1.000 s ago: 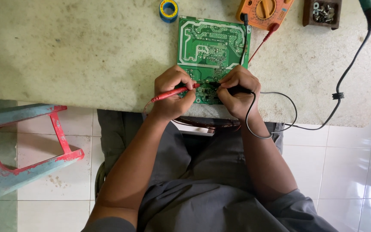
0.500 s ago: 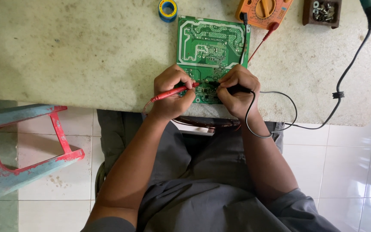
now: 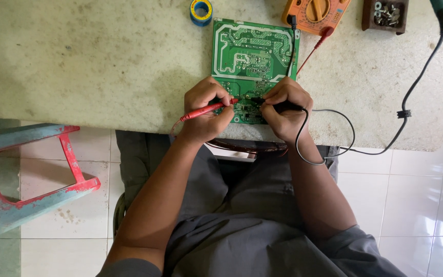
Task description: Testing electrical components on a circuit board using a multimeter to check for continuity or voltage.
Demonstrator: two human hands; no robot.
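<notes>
Closest to me, the left hand (image 3: 206, 110) pinches a red probe (image 3: 203, 109) and the right hand (image 3: 282, 107) pinches a black probe (image 3: 283, 106), both tips down on the near edge of the green circuit board (image 3: 252, 56) lying flat on the worn table (image 3: 78, 66). To my eye, good contact wants both wrists braced on the table and each tip kept on a single pad. Farther back sit the orange multimeter (image 3: 316, 13), a blue-and-yellow spool (image 3: 201, 11) and a small box of screws (image 3: 385, 14).

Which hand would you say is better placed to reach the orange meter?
Probably the right hand: the orange meter lies up on its side of the green board, while the left hand sits farther off.
</notes>
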